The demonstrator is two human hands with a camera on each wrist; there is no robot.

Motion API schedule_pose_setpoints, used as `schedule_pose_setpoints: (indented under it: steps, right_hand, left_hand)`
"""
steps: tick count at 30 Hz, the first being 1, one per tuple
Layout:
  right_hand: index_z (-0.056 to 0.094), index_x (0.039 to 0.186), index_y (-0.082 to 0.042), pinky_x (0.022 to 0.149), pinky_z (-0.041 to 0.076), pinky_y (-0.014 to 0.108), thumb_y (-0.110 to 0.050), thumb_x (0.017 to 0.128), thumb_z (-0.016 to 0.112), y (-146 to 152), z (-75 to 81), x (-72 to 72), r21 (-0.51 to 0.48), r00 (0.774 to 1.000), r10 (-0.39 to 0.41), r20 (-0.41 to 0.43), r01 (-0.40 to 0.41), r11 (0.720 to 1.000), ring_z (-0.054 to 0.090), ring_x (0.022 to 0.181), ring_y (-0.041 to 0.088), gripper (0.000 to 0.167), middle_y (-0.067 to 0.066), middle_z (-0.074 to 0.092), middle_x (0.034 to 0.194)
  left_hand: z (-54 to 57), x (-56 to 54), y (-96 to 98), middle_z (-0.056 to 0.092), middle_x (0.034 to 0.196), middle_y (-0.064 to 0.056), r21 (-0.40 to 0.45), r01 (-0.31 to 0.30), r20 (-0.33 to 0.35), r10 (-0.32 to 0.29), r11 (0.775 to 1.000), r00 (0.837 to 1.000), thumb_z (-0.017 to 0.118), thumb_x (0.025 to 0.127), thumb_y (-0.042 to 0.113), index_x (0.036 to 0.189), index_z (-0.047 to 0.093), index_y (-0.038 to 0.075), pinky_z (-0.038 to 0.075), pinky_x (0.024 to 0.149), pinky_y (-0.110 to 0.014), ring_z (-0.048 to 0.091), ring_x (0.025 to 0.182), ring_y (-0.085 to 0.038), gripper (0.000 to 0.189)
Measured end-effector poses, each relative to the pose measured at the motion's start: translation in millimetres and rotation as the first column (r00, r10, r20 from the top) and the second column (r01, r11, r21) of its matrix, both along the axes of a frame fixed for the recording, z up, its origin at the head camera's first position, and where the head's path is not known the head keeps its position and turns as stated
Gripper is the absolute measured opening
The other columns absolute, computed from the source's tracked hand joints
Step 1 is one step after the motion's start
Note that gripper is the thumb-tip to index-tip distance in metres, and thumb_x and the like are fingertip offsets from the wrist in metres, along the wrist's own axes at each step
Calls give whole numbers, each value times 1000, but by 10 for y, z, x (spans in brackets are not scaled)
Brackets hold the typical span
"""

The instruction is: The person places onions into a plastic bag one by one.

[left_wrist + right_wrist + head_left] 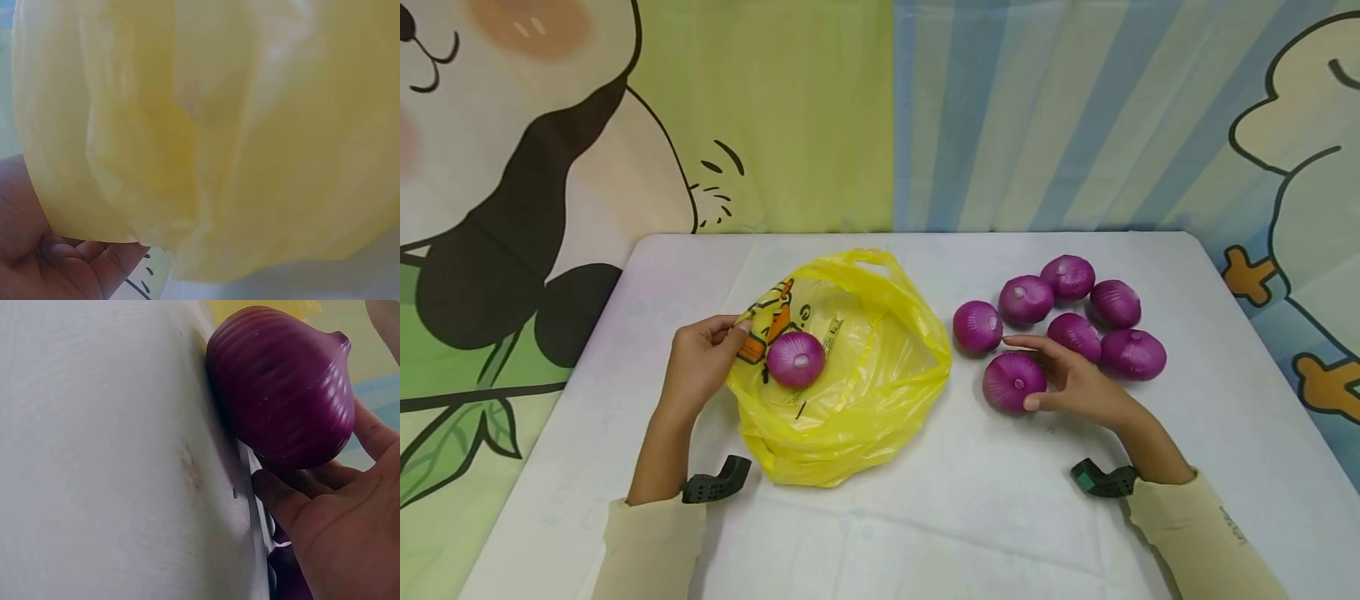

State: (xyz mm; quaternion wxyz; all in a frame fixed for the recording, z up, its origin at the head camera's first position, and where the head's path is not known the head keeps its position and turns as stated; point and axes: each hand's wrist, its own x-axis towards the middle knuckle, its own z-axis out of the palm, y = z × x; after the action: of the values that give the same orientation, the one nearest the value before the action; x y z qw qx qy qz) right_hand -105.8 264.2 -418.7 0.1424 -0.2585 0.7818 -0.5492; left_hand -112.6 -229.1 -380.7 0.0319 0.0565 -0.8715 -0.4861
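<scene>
A yellow plastic bag (880, 425) lies spread open on the table, with one purple onion (796, 360) in its mouth. At the bag's left rim my left hand (703, 358) pinches the plastic between thumb and fingers. In the left wrist view, the bag (250, 156) hides much of this hand (69, 262). My right hand (1078, 387) is at the nearest loose onion (1011, 383), fingers behind it and thumb on the near side. The right wrist view shows that onion (281, 387) beside the hand (350, 519), with a gap at the thumb.
Several more purple onions (1026, 300) sit in a loose group just beyond my right hand. All stand on a white-covered table (895, 542). A cartoon-printed curtain (805, 125) hangs behind the table's far edge.
</scene>
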Motion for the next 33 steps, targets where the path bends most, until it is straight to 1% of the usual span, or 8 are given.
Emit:
schedule_pose_setpoints:
  steps: [3, 6, 11, 16, 24, 28, 31, 33]
  right_hand:
    - [39, 147, -8, 98, 40, 20, 0, 80, 77, -2, -18, -4, 38, 1000, -11, 0, 11, 999, 31, 136, 31, 78, 16, 39, 147]
    - [41, 147, -12, 96, 42, 21, -7, 80, 80, -2, -29, -1, 115, 1000, -24, -19, 26, 993, 33, 135, 22, 77, 9, 42, 146]
    - [52, 139, -20, 89, 50, 28, -17, 80, 82, -9, -25, 19, 204, 998, -55, -42, 63, 977, 45, 122, 13, 67, -1, 52, 133]
    - [56, 136, -23, 83, 53, 31, -16, 79, 82, -17, -11, 36, 187, 997, -71, -21, 74, 980, 49, 115, 15, 62, -2, 54, 126]
    - [57, 134, -21, 70, 56, 34, -12, 80, 81, -7, -5, 47, 155, 998, -59, -9, 60, 986, 50, 107, 16, 60, 1, 54, 122]
    - [56, 135, -17, 60, 56, 37, -7, 82, 78, -1, 4, 54, 102, 999, -33, 1, 32, 994, 50, 106, 16, 59, 4, 53, 122]
    - [53, 136, -11, 59, 57, 39, -2, 83, 75, 6, 25, 59, 43, 1000, -12, 10, 12, 999, 50, 110, 16, 59, 6, 53, 126]
    - [52, 136, -9, 67, 57, 36, 1, 83, 73, 10, 41, 61, 11, 1000, 1, 17, -1, 1000, 51, 113, 16, 58, 7, 53, 129]
  left_hand:
    - [3, 0, 1, 71, 96, -17, -3, -2, 1, 2, 1000, 1000, 57, 98, 39, 113, 68, -3, 54, 64, -20, 66, 75, -16, 46]
    - [4, -1, 1, 71, 96, -16, -10, -4, 1, 4, 1000, 1000, 57, 98, 39, 113, 68, -3, 53, 63, -20, 66, 75, -16, 45]
    - [1, -9, 3, 71, 96, -16, -10, -5, 0, 5, 1000, 1000, 57, 98, 38, 113, 68, -3, 54, 63, -20, 66, 75, -17, 45]
    - [-2, -15, 6, 70, 97, -17, -13, -10, 10, 10, 1000, 1000, 57, 98, 39, 113, 68, -3, 54, 64, -20, 66, 75, -16, 46]
    - [-21, -16, -3, 71, 98, -17, -10, -11, 14, 11, 1000, 1000, 57, 98, 39, 114, 68, -3, 54, 64, -20, 66, 77, -17, 46]
    - [-20, -10, -9, 70, 98, -17, -5, -11, 12, 11, 1000, 1000, 57, 98, 40, 114, 68, -3, 54, 64, -20, 66, 77, -17, 46]
    - [-16, -8, -9, 70, 98, -17, 12, -9, 15, 9, 1000, 1000, 58, 97, 40, 114, 68, -3, 54, 64, -21, 67, 76, -17, 47]
    - [-12, -6, -8, 70, 98, -17, 10, -8, 16, 8, 1000, 1000, 58, 97, 40, 115, 68, -2, 54, 64, -21, 67, 76, -16, 47]
